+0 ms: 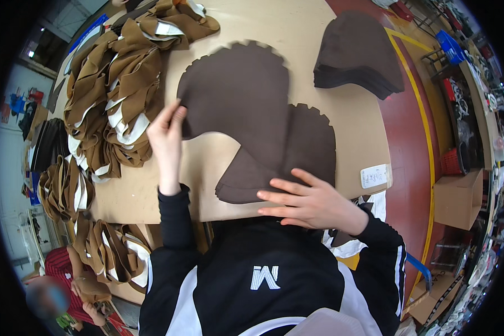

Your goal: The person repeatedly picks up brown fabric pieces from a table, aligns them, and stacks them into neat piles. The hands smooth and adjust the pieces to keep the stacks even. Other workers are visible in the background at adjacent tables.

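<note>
My left hand [167,131] pinches the left edge of a dark brown flat cut piece [235,84] with a notched, curved far edge. Its blurred rim suggests motion. Beneath and to the right, another dark brown piece [315,134] with the same notches lies on the table near its front edge. Fingers spread, my right hand [319,206] hovers at or rests on the lower pieces' near edge; contact is hard to tell. Whether the material is felt or leather I cannot make out.
A neat stack of dark brown pieces [357,53] sits at the table's far right. Heaps of folded tan-brown pieces with white parts [117,84] cover the left side. A white tag [374,176] lies at the right edge. Another person [67,285] works at lower left.
</note>
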`<state>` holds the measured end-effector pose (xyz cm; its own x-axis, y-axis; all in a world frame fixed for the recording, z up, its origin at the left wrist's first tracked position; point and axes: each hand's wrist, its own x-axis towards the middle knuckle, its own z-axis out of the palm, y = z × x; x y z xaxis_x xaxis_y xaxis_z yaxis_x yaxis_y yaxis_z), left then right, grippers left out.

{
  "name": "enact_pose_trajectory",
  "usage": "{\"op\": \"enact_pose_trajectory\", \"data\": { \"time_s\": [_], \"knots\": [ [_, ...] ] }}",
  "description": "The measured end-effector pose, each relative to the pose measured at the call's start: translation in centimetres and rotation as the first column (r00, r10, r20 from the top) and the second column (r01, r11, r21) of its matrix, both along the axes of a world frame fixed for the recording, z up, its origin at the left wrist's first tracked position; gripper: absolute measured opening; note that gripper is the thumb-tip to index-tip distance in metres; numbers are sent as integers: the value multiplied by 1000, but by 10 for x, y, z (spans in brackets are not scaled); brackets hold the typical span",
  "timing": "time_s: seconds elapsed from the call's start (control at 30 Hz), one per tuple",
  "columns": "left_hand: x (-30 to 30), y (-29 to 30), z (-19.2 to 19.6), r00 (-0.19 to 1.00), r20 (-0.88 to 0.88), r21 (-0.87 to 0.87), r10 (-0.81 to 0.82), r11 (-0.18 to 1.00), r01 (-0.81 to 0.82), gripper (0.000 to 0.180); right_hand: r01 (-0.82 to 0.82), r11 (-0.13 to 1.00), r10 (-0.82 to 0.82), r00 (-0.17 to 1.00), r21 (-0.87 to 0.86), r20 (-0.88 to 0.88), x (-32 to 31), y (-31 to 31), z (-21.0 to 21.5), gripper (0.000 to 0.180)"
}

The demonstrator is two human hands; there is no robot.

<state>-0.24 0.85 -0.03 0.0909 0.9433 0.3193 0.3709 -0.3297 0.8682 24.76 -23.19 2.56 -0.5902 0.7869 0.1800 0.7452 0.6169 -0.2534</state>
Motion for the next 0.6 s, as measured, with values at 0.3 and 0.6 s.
{"op": "enact_pose_trajectory", "data": {
  "time_s": [0.3, 0.6],
  "knots": [
    [36, -6, -15, 464, -723, -96, -512, 739, 666, 100, 303, 952, -305, 950, 43, 68, 43, 54, -30, 52],
    [63, 58, -38, 517, -617, -214, -594, 758, 616, 65, 639, 743, -660, 749, 201, 59, 98, 101, -38, 48]
  ]
}}
